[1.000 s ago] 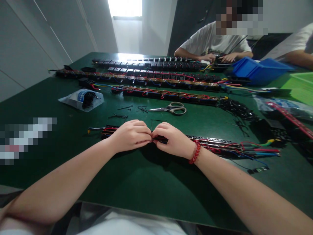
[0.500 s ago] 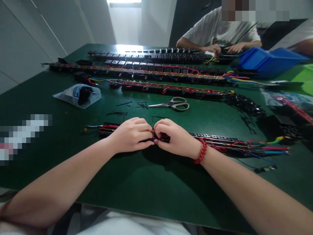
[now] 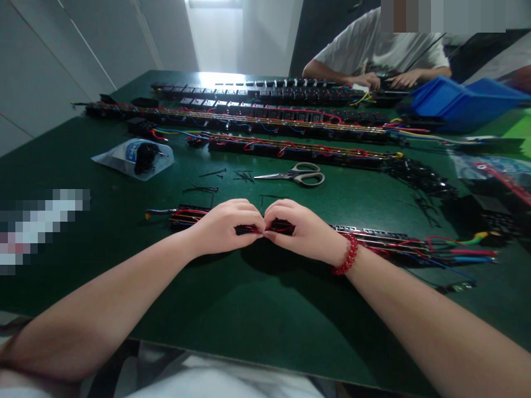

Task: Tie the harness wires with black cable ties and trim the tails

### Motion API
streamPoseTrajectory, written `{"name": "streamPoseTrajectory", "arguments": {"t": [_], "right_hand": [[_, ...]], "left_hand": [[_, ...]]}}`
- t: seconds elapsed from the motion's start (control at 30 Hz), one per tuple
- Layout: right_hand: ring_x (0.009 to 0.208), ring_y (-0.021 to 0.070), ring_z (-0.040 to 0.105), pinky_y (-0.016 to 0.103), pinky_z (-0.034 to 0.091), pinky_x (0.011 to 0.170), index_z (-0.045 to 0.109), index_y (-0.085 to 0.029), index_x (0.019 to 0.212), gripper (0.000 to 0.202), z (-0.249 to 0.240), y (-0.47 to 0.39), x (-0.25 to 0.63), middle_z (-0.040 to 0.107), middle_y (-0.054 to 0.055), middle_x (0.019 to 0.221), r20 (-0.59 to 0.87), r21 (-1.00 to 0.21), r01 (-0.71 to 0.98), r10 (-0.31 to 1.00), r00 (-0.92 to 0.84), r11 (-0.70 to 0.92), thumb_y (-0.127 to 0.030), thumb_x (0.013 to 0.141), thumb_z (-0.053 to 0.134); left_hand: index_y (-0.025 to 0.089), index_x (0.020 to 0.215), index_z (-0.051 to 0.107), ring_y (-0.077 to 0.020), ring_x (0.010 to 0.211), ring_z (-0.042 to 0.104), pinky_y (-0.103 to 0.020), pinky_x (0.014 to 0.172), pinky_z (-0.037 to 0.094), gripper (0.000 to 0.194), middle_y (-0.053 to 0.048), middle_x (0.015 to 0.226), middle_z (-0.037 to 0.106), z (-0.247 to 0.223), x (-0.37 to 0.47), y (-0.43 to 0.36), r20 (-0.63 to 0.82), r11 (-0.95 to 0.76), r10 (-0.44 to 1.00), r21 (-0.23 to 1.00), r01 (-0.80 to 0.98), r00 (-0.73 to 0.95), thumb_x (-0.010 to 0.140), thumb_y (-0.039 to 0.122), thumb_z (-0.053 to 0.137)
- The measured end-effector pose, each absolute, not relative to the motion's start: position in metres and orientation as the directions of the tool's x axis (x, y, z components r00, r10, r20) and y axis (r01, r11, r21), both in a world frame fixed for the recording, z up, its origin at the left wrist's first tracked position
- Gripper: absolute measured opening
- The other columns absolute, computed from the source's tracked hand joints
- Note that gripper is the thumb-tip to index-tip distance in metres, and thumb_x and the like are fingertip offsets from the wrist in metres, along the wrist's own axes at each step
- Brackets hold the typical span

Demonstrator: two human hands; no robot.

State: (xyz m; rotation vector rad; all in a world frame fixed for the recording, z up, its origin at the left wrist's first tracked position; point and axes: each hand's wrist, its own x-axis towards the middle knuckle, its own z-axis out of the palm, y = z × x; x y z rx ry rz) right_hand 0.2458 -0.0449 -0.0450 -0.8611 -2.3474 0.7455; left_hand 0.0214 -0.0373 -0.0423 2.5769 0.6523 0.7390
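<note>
Both my hands meet over the middle of a black socket strip [image 3: 390, 244] with red, brown and blue wires along it. The thumb and fingertips of my left hand [image 3: 228, 224] are pinched together. My right hand [image 3: 302, 229], with a red bead bracelet at the wrist, pinches too, its fingertips against those of the left. Whatever is between the fingertips is too small and hidden to make out. Black cable ties [image 3: 244, 176] lie loose just beyond the hands, beside scissors [image 3: 305, 174] with grey handles. Thick red and blue leads [image 3: 473, 254] stick out of the strip's right end.
Further wired strips [image 3: 265, 122] lie across the back of the green table [image 3: 290, 331]. A clear bag [image 3: 124, 157] with black ties is at the left. A blue bin [image 3: 460, 105] stands at the far right, near a person [image 3: 373, 52] working opposite. Black cable [image 3: 423, 174] lies bunched at the right.
My fingertips have drawn up slightly off the strip and now meet, with the index fingers and thumbs arched. The whole view has shifted a little; the strip lies where it was.
</note>
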Motion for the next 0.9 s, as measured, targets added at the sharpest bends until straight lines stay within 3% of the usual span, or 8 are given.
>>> {"name": "streamPoseTrajectory", "arguments": {"t": [0.4, 0.9], "right_hand": [[0.094, 0.0204, 0.065, 0.037, 0.054, 0.086, 0.068, -0.022, 0.089, 0.004, -0.0433, -0.0443, 0.2474, 0.070, 0.006, 0.097, 0.282, -0.647, 0.399, 0.690, -0.666, 0.650, -0.023, 0.086, 0.070], [0.095, 0.0209, 0.065, 0.036, 0.054, 0.085, 0.069, -0.022, 0.087, 0.005, -0.0474, -0.0447, 0.2449, 0.070, 0.006, 0.098, 0.295, -0.608, 0.431, 0.694, -0.657, 0.667, -0.021, 0.084, 0.072]], "left_hand": [[0.019, 0.090, 0.070, -0.0121, 0.075, 0.067, -0.022, 0.072, 0.050, 0.008, 0.000, 0.086, 0.075, -0.0444, 0.0209, -0.0429, 0.370, -0.744, 0.636, 0.528, 0.409, 0.677, 0.092, 0.023, 0.063], [0.018, 0.090, 0.058, -0.0142, 0.068, 0.064, -0.027, 0.069, 0.045, 0.017, 0.000, 0.078, 0.071, -0.0465, 0.0238, -0.0434, 0.442, -0.853, 0.523, 0.279, 0.442, 0.729, 0.100, 0.021, 0.045]]}}
